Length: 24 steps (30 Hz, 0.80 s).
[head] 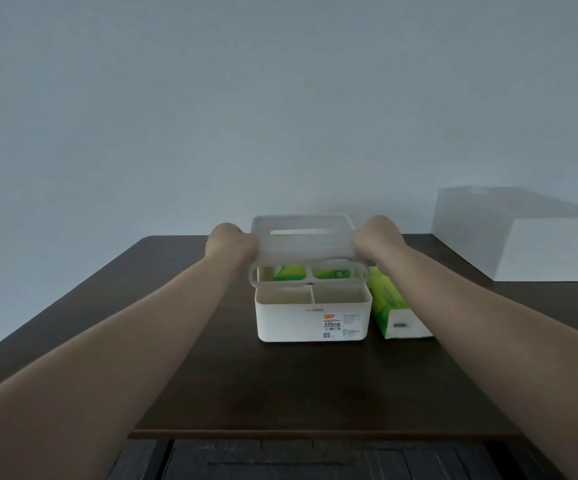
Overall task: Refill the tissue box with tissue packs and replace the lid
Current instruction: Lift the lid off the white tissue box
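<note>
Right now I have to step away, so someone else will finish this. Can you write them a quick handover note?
Left hand and right hand: each grips one end of the lid, held just above the tissue box.
A green tissue pack already sits in the box's rear compartment; the two front compartments look empty.
A second tissue pack lies on the table, right of the box.
Left: lower and seat the lid.
</note>
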Motion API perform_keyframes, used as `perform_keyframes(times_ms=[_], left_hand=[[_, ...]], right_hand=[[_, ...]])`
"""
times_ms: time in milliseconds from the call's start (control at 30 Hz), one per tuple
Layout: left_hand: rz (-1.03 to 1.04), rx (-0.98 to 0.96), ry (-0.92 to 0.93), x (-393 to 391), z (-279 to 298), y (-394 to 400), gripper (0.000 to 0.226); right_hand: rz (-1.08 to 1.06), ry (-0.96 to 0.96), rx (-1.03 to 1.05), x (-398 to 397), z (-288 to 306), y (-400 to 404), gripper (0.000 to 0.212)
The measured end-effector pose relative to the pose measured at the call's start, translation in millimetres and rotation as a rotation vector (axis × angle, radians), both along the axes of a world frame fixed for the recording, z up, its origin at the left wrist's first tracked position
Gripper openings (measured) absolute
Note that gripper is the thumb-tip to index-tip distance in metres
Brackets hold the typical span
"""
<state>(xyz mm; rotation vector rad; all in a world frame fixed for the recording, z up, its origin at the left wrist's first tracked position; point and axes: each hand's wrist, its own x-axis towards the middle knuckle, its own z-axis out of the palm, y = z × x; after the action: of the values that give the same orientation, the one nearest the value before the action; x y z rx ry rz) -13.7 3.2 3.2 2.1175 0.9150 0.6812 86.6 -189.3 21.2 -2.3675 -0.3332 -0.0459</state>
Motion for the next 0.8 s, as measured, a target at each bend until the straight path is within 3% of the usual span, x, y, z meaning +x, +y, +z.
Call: perform_keyframes(times_ms=[167,300,400,467,600,733,800], left_hand=[[0.119,-0.030,-0.142,-26.6,4.1,40.1,0.026],[0.194,-0.025,-0.121,-52.4,-0.8,75.2,0.015],[0.212,-0.046,-0.126,-70.0,-11.1,98.5,0.024],[0.236,-0.055,-0.103,-79.8,-20.5,114.7,0.028],[0.267,-0.074,-0.031,-99.3,-37.1,139.9,0.014],[0.276,-0.065,0.069,-112.4,-52.0,159.2,0.014],[0.275,-0.058,0.121,-115.0,-59.3,164.7,0.019]], right_hand=[[0.124,-0.048,0.014,-14.6,14.5,45.0,0.027],[0.209,-0.087,-0.041,-31.1,19.8,85.3,0.029],[0.260,-0.087,-0.119,-43.1,17.8,111.3,0.029],[0.290,-0.076,-0.171,-50.6,12.4,127.9,0.030],[0.357,-0.043,-0.237,-62.2,-3.4,158.1,0.029],[0.444,-0.051,-0.341,-75.4,-14.9,178.5,0.007],[0.477,-0.047,-0.380,-77.4,-19.9,185.2,0.010]])
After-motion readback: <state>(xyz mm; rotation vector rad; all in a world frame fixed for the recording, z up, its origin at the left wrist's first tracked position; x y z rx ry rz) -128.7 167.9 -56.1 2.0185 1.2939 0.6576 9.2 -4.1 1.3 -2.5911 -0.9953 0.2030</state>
